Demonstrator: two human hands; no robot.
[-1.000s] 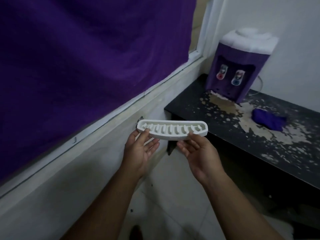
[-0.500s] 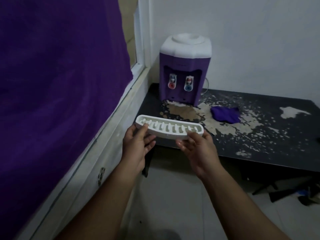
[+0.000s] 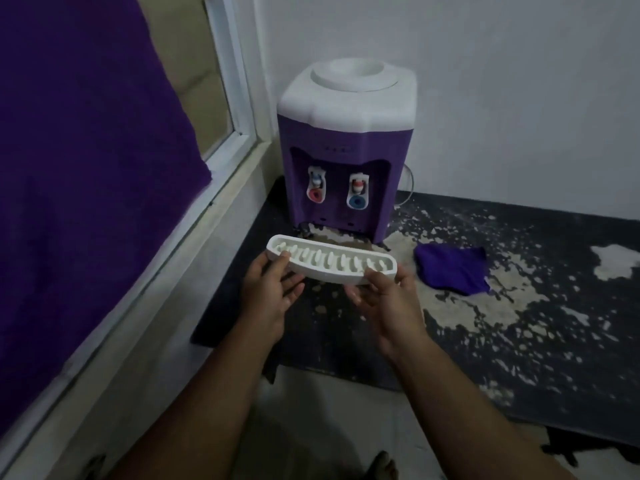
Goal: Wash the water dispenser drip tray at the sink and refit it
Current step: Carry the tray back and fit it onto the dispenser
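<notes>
Both hands grip the white drip tray [image 3: 332,264], left hand [image 3: 272,292] and right hand [image 3: 384,299] fingers pinching its ends. It hovers just before the purple water dispenser [image 3: 346,147] on the counter [image 3: 519,341].

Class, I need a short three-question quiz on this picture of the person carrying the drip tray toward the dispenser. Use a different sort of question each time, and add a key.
1. True or false: the white slotted plastic drip tray is already fitted under the purple-and-white water dispenser.
2. Which hand grips the tray's end nearer the window: A) left hand B) right hand
3. Fill in: the crumpled purple cloth lies on the worn black ____, to the dispenser's right in the picture.

Key: 1 false, it is held in front of the dispenser; 2 A; 3 countertop.
</notes>
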